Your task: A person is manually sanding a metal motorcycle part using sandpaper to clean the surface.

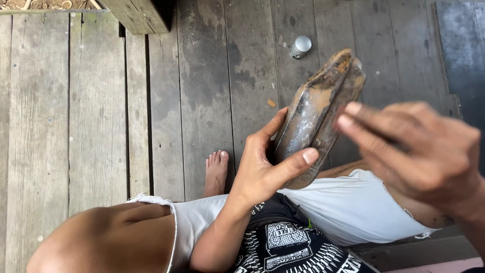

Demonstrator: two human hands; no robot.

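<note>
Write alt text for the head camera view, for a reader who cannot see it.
A seated person's left hand grips a long, brown, rusty-looking object above their lap, while the blurred right hand reaches toward it. Below lie grey wooden floorboards, a bare foot and a small metal can.

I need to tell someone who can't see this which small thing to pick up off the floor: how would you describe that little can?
Look at the grey wooden plank floor, up past the rusty brown metal piece held in the left hand. Just beyond its upper tip lies a small silver can, the only shiny round thing among small pale scraps.
</note>
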